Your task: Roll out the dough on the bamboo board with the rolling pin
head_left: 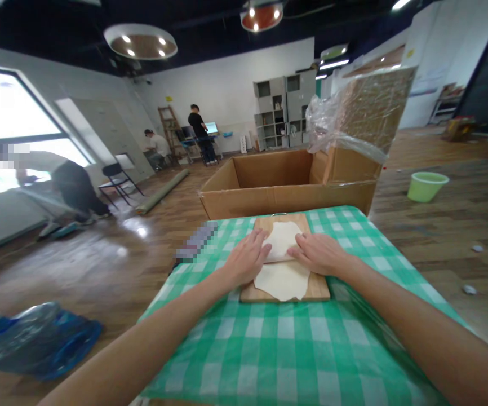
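Note:
A thin, pale dough sheet (283,280) with uneven edges lies on a wooden cutting board (320,291). A straight crease or folded edge runs across its middle, between my hands. My left hand (248,254) is on the left side of the dough at that edge, its thumb pointing inward over the sheet. Opposite it, my right hand (318,252) holds the right side, fingers bent and thumb close to the crease. Both hands' fingertips touch the dough; what lies under them is hidden.
A green checked tablecloth (294,344) covers the table. A blurred-out flat object (196,241) lies at its left edge. Beyond stands a large open cardboard box (286,194). A green bucket (426,187) and a water bottle (36,338) are on the floor; several people are farther back.

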Available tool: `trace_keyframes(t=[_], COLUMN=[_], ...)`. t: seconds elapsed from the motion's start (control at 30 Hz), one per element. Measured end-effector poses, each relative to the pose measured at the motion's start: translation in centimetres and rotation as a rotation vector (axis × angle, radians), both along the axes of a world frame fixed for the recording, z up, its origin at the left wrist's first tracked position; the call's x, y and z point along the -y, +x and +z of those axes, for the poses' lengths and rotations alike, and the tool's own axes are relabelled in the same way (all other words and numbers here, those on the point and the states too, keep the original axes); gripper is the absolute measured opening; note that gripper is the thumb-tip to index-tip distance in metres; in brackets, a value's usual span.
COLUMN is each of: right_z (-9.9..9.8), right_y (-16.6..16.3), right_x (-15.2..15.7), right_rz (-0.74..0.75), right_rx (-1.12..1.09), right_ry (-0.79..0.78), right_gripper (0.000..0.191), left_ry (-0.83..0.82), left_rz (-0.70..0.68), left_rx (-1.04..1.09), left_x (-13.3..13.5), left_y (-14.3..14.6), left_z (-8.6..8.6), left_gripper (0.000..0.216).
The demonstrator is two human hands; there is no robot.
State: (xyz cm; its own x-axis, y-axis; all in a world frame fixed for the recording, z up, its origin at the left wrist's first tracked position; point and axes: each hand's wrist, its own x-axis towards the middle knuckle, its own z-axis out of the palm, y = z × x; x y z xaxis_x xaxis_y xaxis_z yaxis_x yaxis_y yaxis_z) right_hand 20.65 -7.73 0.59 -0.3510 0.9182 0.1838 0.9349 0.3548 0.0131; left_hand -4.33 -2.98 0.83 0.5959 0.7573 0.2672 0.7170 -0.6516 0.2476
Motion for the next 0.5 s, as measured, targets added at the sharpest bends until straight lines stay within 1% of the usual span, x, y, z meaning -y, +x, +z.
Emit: trace_keyframes(t=[0.1,0.2,0.3,0.43,0.5], right_z=[-0.6,-1.0,-1.1,-1.0,-1.0], right_y=[-0.1,0.0,0.2,0.8,1.3], right_x=[-0.2,-0.9,-2.3,-5.0,-6.5], right_rz=[-0.024,-0.070,-0.100,-0.119,-0.118], right_rx=[-0.033,-0.079,-0.091,-0.103,-0.102], right_ry=[0.103,0.150,0.120,0.037,0.002], right_gripper=[0.061,0.066,0.070,0.072,0.070], left_ry=[0.046,0.091,0.103,0.118,0.107], left_rz=[-0.018,-0.032,-0.059,-0.090,-0.069], left_rx=[-0.104,-0.146,-0.186,-0.187,-0.177], left_x=[-1.3,-2.6,-4.0,-6.5,-7.8], left_y=[1.1,1.4,1.6,2.4,2.8], left_z=[-1.4,-1.5,-1.0,-0.7,-0.7], left_gripper=[0.060,0.063,0.064,0.063,0.063])
